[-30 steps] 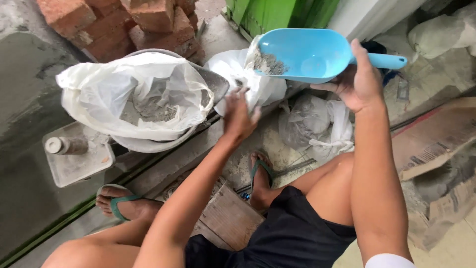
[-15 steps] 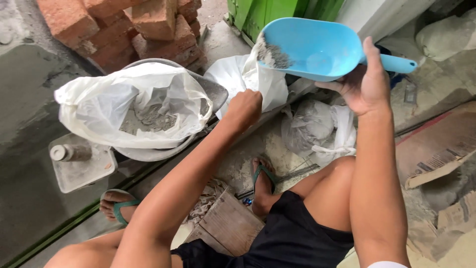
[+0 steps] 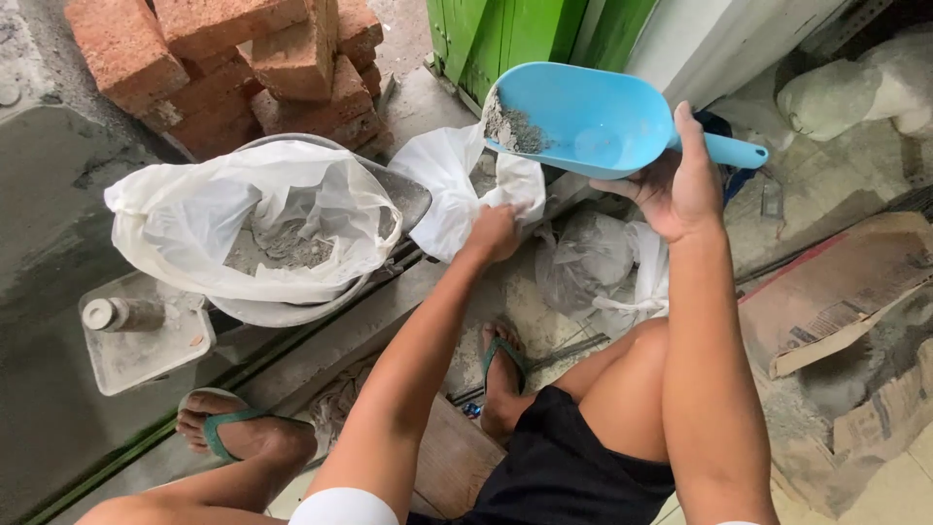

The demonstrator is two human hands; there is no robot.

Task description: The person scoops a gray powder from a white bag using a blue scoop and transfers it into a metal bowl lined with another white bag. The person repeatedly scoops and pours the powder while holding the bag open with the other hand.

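Two hands at work, both in the head view. Right hand (image 3: 675,190): closed around the handle of a blue plastic scoop (image 3: 583,119), held level and raised, a small heap of grey powder (image 3: 510,126) lying at its front lip. Left hand (image 3: 494,231): fingers pinched on the rim of a small white plastic bag (image 3: 447,185), which stands just below the scoop's lip, near the green door panels (image 3: 505,34). To the left, a round basin (image 3: 292,311) lined with a larger white plastic bag (image 3: 214,209), more grey powder inside it; basin and small bag are close beside each other. Behind the basin, a stack of red bricks (image 3: 224,58). In front of it on the floor, a shallow square tray (image 3: 146,350) carrying a small capped bottle (image 3: 112,313). Under the right forearm, a knotted clear bag (image 3: 593,267) of powder. Feet in green-strapped sandals (image 3: 505,360). Far right, torn brown paper sacks (image 3: 836,292).
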